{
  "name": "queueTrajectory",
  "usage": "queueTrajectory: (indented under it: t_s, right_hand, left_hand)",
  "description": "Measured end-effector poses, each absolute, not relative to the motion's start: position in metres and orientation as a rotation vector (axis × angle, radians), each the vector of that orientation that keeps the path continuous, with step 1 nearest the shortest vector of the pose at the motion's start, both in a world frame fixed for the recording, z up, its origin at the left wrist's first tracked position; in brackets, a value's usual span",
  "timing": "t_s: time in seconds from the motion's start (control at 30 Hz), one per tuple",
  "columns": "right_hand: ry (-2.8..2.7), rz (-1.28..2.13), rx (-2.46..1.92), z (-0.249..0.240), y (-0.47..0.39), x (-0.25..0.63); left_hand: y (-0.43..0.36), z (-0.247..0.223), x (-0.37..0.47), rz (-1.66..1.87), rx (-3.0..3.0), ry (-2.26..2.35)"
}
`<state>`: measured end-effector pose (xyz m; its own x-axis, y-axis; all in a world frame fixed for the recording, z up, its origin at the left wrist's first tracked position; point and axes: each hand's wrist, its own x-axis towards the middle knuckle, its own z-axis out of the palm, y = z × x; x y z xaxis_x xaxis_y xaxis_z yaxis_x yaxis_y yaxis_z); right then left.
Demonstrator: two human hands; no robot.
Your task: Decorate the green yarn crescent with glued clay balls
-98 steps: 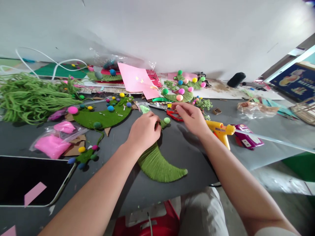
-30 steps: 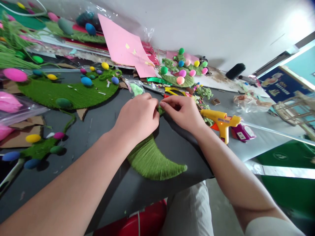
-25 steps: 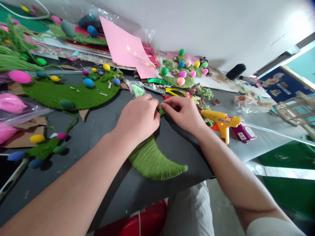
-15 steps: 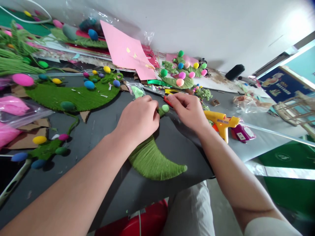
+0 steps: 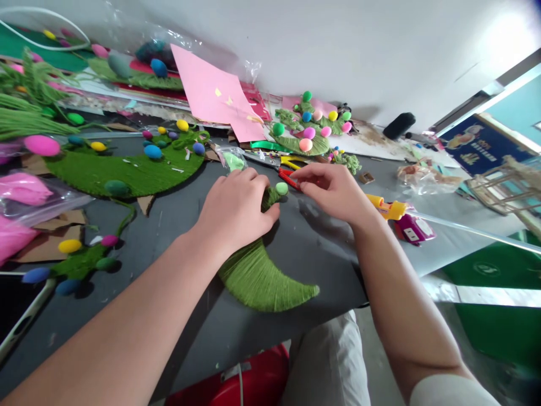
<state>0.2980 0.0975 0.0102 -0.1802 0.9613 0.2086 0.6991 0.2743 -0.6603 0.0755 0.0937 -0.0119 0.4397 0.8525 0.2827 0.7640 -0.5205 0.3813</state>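
Note:
My left hand point(image 5: 239, 208) is closed around the upper part of a crescent wrapped in green yarn point(image 5: 268, 276), whose pointed tip lies toward the table's near edge. At its upper end, just past my fingers, sits a pale green ball point(image 5: 281, 188). My right hand point(image 5: 333, 192) hovers to the right of that ball, fingers stretched and thumb apart, with nothing visible in it. Beyond its fingertips lie red handles point(image 5: 288, 178) and yellow handles point(image 5: 291, 162) beside metal blades, apparently scissors. A yellow glue gun point(image 5: 386, 207) is partly hidden behind my right forearm.
A larger green crescent with coloured balls point(image 5: 127, 169) lies at left, above a smaller decorated green piece point(image 5: 84, 259). Pink paper point(image 5: 211, 84) leans by the wall. More ball-trimmed green pieces point(image 5: 302, 145) stand at the back. A purple box point(image 5: 416, 228) is at right.
My right hand has drawn slightly away from the pale green ball and its fingers have spread. My left thumb has shifted outward; the crescent stays in about the same place.

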Motion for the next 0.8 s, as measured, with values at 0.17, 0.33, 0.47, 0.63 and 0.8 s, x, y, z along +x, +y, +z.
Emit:
queueTrajectory:
  t_s: [0.17, 0.33, 0.47, 0.63, 0.8]
  right_hand:
    - [-2.084, 0.64, -1.554, 0.011, 0.095, 0.3]
    - [-1.972, 0.75, -1.476, 0.012, 0.094, 0.295]
    - [-1.906, 0.774, -1.431, 0.013, 0.094, 0.293]
    - [-1.866, 0.827, -1.383, 0.009, 0.095, 0.29]
    - [-1.857, 0.848, -1.381, 0.008, 0.095, 0.287]
  left_hand:
    - [0.096, -0.012, 0.075, 0.636, 2.432, 1.416]
    - [0.101, -0.013, 0.074, 0.78, 2.161, 1.357]
    - [0.104, -0.013, 0.073, 0.89, 2.033, 1.34]
    - [0.105, -0.013, 0.073, 0.94, 1.998, 1.35]
    - [0.105, -0.014, 0.073, 0.955, 2.007, 1.348]
